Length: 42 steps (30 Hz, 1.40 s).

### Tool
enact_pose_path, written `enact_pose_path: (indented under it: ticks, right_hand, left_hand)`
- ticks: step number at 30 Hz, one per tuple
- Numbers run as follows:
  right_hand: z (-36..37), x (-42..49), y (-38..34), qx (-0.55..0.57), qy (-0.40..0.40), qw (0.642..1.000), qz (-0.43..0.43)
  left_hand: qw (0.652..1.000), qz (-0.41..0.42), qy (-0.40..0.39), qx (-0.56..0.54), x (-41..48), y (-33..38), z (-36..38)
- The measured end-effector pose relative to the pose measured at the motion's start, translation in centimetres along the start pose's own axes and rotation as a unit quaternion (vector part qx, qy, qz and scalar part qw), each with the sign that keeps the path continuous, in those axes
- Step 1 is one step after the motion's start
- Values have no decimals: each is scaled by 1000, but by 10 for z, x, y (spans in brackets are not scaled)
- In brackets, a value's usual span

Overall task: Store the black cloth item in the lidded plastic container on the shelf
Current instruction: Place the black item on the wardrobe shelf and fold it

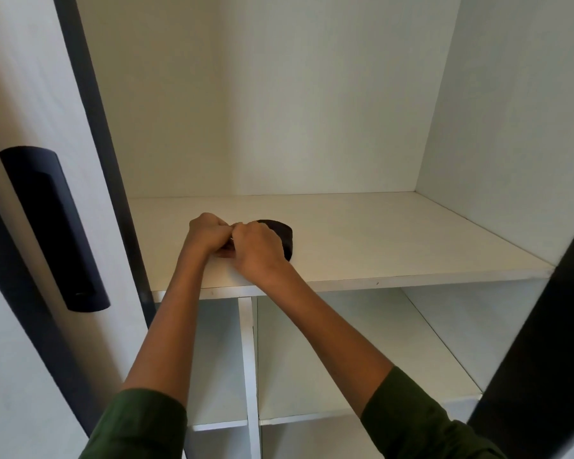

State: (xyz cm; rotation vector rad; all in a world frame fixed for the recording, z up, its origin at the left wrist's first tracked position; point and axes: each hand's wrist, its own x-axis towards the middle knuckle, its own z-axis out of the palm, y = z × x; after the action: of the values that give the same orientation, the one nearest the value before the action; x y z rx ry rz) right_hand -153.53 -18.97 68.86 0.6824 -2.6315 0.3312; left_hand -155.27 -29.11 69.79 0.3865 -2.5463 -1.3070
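Both of my hands are together on the white shelf (378, 233), left of its middle. My left hand (206, 235) and my right hand (257, 251) have their fingers curled shut over a small object between them. Only a thin pale edge of the plastic container (232, 240) shows between the knuckles; my hands hide the remainder and its lid. The black cloth item (284, 235) bulges out as a dark rounded shape just behind and to the right of my right hand, touching it. Whether the cloth is inside the container I cannot tell.
The shelf sits inside a white wardrobe with a back wall and a side wall (511, 127). A vertical divider (247, 359) splits the lower shelves (345, 376). A sliding door with a black recessed handle (52, 226) stands at the left, a dark door edge (544, 342) at the right.
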Motion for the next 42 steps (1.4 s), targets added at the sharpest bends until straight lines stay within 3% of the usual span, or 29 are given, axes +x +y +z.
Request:
enact_pose_path:
  ticks: [7,11,13,34,42]
  right_hand:
    - [-3,-1,22,77,57,995,40]
    - [7,3,32,54,-116,988,89]
    - [15,3,34,20,-154,982,105]
    - [18,6,39,14,-199,975,102]
    - [4,10,39,-1,-238,966,102]
  left_hand:
    - [1000,-7,-11,26,12,-4,6]
    - [999,23,4,39,14,-5,10]
    - [998,36,10,52,12,-5,12]
    - [989,63,79,105,2,-2,25]
    - [960,118,111,229,-10,3,31]
